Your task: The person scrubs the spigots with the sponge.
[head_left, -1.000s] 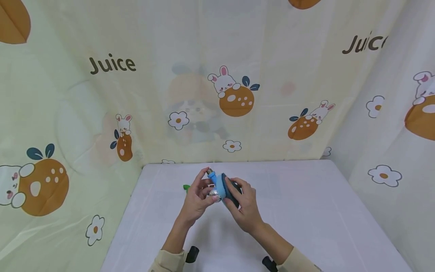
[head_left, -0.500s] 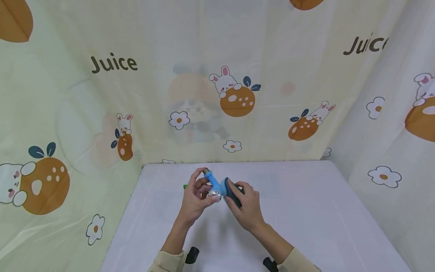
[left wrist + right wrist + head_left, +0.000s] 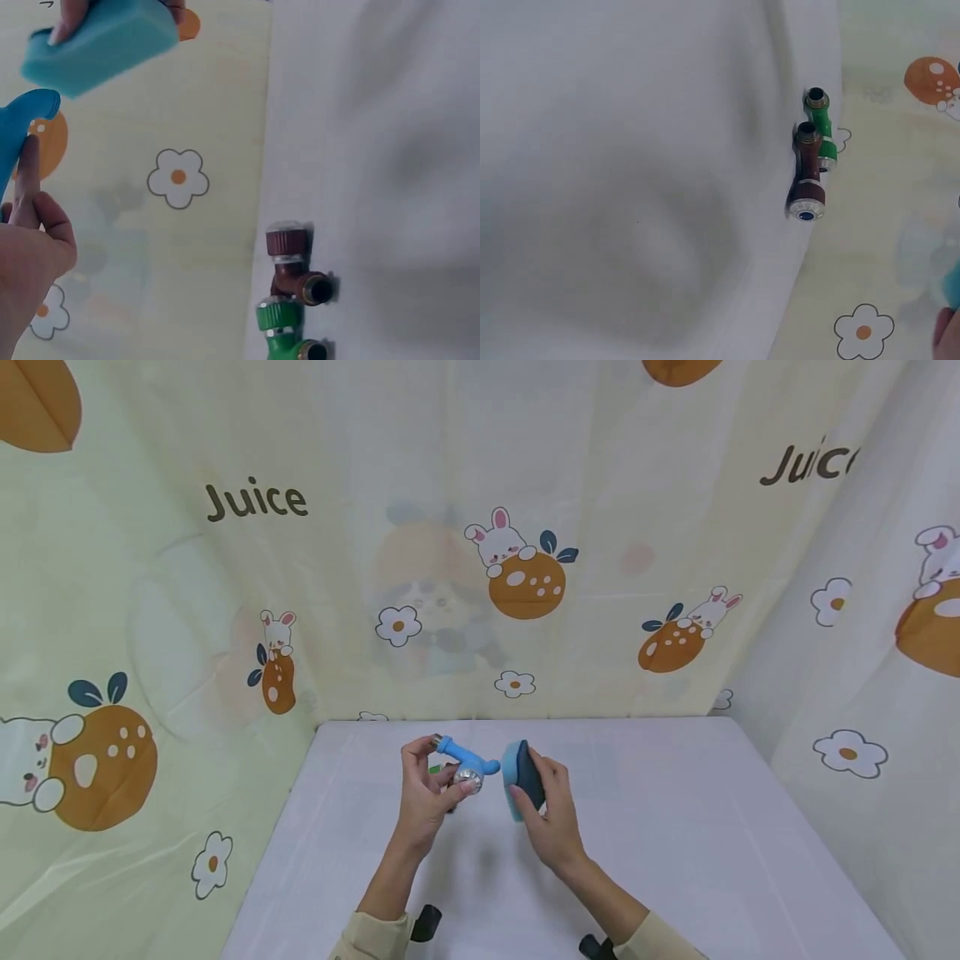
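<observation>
Head view: the left hand (image 3: 422, 797), fingers holding a blue tap (image 3: 471, 760), hid most of a brown tap (image 3: 808, 161) and a green tap (image 3: 821, 124) behind it, which both wrist views revealed; just right of the blue tap, not touching, the right hand (image 3: 555, 827) gripped a sponge (image 3: 516, 768), cropped in right-wrist view.

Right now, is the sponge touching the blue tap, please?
No, in the head view a narrow gap shows between the end of the blue tap and the near face of the sponge.
</observation>
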{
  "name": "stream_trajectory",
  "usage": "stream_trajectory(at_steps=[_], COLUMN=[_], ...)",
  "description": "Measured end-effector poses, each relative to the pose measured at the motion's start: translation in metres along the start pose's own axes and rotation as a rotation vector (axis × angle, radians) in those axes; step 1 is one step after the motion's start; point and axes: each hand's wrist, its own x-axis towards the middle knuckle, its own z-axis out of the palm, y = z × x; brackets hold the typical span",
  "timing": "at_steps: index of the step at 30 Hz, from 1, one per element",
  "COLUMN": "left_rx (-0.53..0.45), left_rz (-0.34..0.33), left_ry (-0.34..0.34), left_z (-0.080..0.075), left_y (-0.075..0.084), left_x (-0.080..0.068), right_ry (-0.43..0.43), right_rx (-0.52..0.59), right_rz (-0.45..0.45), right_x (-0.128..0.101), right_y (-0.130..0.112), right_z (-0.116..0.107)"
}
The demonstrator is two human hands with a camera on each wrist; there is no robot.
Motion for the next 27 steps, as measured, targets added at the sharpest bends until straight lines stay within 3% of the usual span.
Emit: stream_trajectory(at_steps=[4, 9, 13, 17, 23, 27], left_rx=[-0.019, -0.016, -0.018, 0.079, 0.29, 0.346], left_rz=[-0.054, -0.103, -0.134, -0.19, -0.25, -0.253], left_ry=[0.072, 0.108, 0.085, 0.025, -0.142, -0.238], left_z=[0.0, 0.002, 0.003, -0.003, -0.016, -0.022], left_y=[0.002, 0.0, -0.001, -0.001, 0.0, 0.001], left_x=[0.001, 0.002, 0.002, 0.003, 0.004, 0.002], right_ry=[0.052, 0.053, 0.054, 0.088, 0.062, 0.025], right_rx=[-0.017, -0.106, -0.202, -0.248, -0.263, -0.265], right_rz=[-0.226, -0.514, -0.571, -0.591, -0.586, -0.579], right_x=[-0.004, -0.007, -0.009, -0.007, -0.003, -0.001], right_y=[-0.005, -0.015, -0.021, -0.024, -0.025, -0.025], right_z=[0.0, 0.006, 0.011, 0.012, 0.009, 0.006])
